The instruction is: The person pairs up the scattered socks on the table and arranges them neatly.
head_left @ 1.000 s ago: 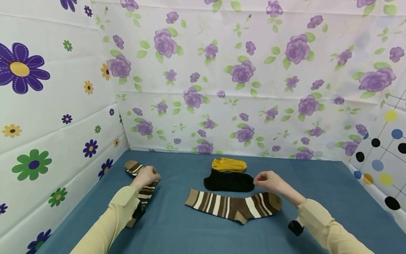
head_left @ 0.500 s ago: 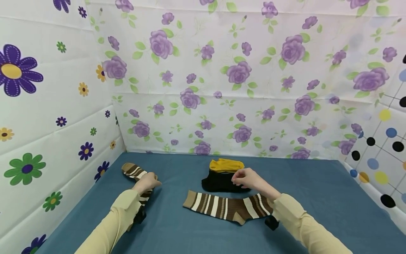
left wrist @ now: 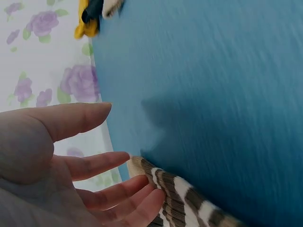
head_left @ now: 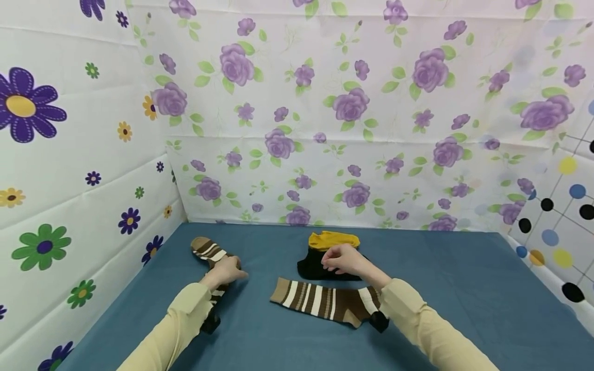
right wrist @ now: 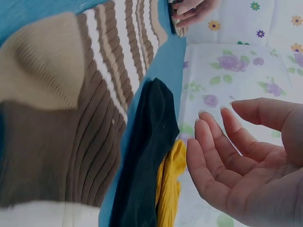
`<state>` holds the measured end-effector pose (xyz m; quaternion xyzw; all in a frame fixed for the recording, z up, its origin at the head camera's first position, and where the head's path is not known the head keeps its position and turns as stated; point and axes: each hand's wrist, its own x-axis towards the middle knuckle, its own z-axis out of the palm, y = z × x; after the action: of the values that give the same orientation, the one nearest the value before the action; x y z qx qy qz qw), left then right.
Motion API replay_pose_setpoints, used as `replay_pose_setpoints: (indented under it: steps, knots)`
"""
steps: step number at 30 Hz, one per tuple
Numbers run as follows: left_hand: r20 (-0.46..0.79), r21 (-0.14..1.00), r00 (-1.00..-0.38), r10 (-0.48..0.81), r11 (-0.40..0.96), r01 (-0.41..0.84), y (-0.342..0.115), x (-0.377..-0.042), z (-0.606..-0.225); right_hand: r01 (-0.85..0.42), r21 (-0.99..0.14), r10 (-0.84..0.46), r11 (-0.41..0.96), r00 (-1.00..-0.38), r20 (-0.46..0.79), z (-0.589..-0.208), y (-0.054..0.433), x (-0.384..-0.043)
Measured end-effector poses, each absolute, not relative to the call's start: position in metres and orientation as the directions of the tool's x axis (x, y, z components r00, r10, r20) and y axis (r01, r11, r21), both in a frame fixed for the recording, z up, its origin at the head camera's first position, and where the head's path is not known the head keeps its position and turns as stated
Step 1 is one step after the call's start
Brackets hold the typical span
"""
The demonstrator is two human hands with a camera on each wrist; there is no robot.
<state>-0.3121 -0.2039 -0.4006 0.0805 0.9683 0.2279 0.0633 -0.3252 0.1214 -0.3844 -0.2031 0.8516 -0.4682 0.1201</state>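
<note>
At the left, my left hand (head_left: 226, 271) hovers over a brown, white and tan striped sock (head_left: 207, 248). In the left wrist view its thumb stands apart from loosely bent fingers (left wrist: 113, 194), and nothing is between them; the striped sock (left wrist: 182, 196) lies just beyond the fingertips, touching or not I cannot tell. My right hand (head_left: 345, 259) is above a black sock (head_left: 308, 265), holding nothing, its fingers loosely curved in the right wrist view. A second striped sock (head_left: 315, 299) lies flat nearer me, its toe end hidden by my right sleeve and wrist camera.
A yellow sock (head_left: 334, 240) lies behind the black one, against its far edge. All rest on a blue tablecloth (head_left: 260, 340). Flower-printed sheets (head_left: 297, 170) hang at the back and left; a dotted one (head_left: 563, 206) hangs at the right.
My right hand has moved left, from the black sock's right end to above its middle. My left hand has shifted slightly right and down, its fingers loosening. The socks lie where they were.
</note>
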Motion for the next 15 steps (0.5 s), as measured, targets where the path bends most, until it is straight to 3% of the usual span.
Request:
replay_pose_setpoints:
  steps: [8, 15]
  knots:
    - [-0.078, 0.446, -0.963, 0.257, 0.873, 0.197, -0.188, -0.303, -0.401, -0.228, -0.847, -0.462, 0.48, -0.887, -0.023, -0.386, 0.11, -0.327]
    - [-0.091, 0.592, -0.954, 0.285, 0.786, 0.179, -0.188, -0.3, -0.394, -0.197, -0.858, -0.48, 0.475, -0.875, -0.065, -0.389, 0.104, -0.331]
